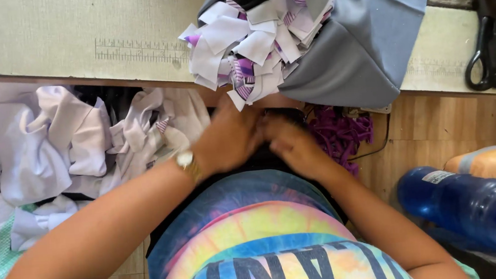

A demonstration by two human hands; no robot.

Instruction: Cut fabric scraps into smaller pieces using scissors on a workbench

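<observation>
Both hands, left hand (230,138) and right hand (293,144), meet below the scrap pile (251,43) on the worktop (71,35); I cannot tell how the fingers are.

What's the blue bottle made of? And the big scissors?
The blue bottle looks like see-through plastic: glossy, tinted, light passing through. The scissors have black handles, probably plastic or coated metal; the blades are too dark to tell, likely metal.

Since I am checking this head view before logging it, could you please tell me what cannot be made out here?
- What the left hand and right hand grip: both are motion-blurred and pressed together under the table edge.
- The black-handled scissors: their blades are cut off by the top edge.
- The blue plastic bottle: its cap end runs past the right edge.
</observation>
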